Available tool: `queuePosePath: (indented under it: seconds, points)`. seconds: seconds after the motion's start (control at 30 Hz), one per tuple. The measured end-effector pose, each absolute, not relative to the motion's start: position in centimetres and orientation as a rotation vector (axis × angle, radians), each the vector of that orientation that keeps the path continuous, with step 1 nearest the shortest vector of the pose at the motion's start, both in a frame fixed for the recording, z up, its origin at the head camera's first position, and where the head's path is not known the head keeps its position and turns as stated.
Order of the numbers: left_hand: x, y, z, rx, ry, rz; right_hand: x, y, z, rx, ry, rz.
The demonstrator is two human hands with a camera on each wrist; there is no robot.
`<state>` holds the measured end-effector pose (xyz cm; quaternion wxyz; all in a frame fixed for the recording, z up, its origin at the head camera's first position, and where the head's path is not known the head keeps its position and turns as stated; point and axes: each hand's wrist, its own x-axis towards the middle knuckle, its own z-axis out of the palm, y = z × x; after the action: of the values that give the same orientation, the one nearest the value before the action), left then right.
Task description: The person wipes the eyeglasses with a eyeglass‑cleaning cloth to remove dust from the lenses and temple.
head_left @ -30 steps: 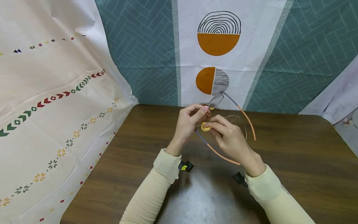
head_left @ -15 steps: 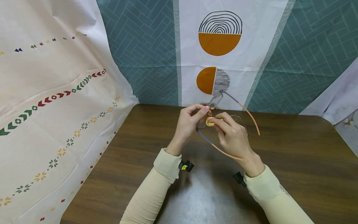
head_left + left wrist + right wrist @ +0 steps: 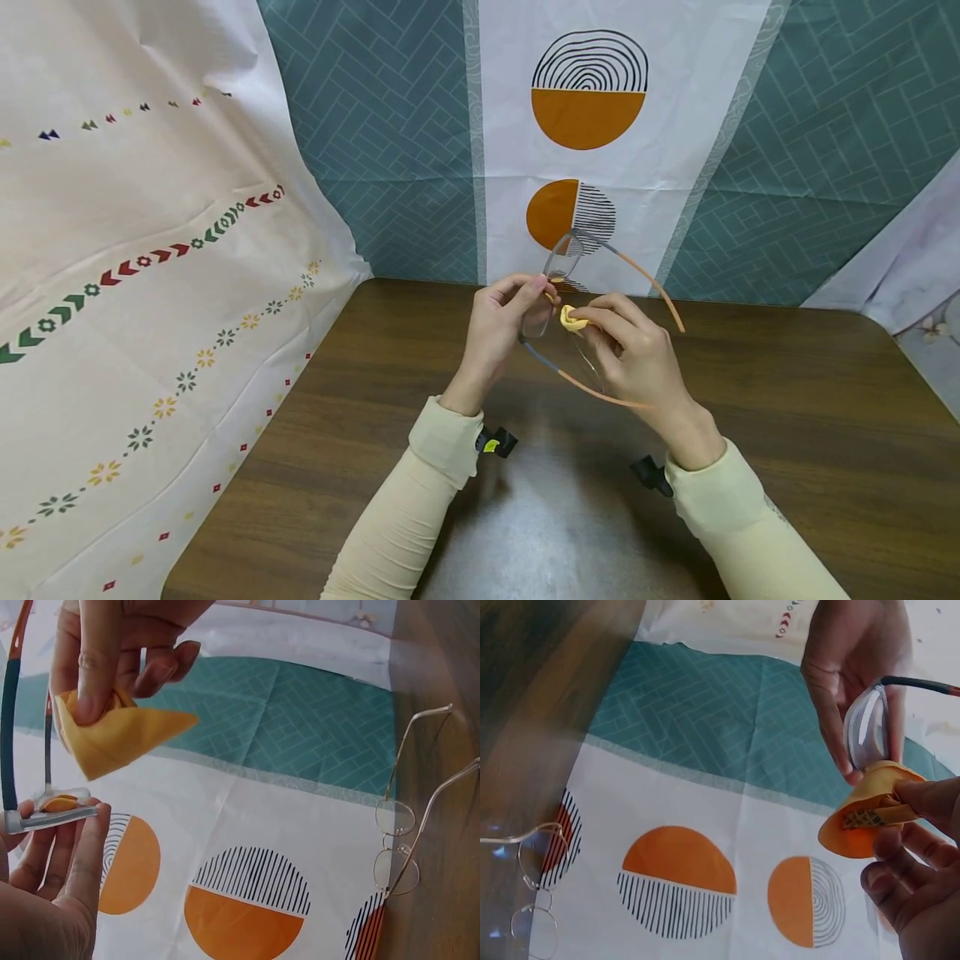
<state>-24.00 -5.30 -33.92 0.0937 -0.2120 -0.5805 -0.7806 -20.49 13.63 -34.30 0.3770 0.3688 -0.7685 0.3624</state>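
Observation:
My left hand [image 3: 495, 329] pinches a pair of glasses [image 3: 564, 254] near the bridge, holding them up over the table with the orange-tipped temples pointing right. In my right hand [image 3: 637, 354] a small folded yellow cloth [image 3: 573, 318] is pinched, a little to the right of the lower lens. The left wrist view has the cloth [image 3: 120, 739] hanging above the glasses frame [image 3: 56, 818], apart from it. In the right wrist view the cloth [image 3: 870, 810] overlaps the bottom of a lens [image 3: 866, 731]; contact cannot be told there.
Thin gold-rimmed glasses [image 3: 396, 871] lie on the brown table [image 3: 810, 417] beyond my right hand, mostly hidden by it in the head view. A patterned cloth [image 3: 382, 142] hangs behind the table, and a pale cloth [image 3: 187, 292] borders it on the left.
The held glasses have tilted and shifted slightly left and up. My right hand with the yellow cloth has moved a little right, off the lower lens.

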Motion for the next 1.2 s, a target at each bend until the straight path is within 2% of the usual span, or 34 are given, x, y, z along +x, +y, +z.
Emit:
queuePosePath:
  seconds: [0.4, 0.73, 1.2]
  points:
    - [-24.5, -5.2, -33.5, -0.632, -1.645, -2.404, -20.9, 15.3, -33.3, 0.899, -1.986, 0.976]
    - [-25.0, -5.1, -33.5, -0.598, -1.739, -2.195, -21.0, 16.2, -33.3, 0.902, -2.108, 0.932]
    - [-26.0, -8.7, -33.8, -0.575, -1.970, -1.938, -21.5, 17.2, -33.2, 0.829, -2.168, 0.913]
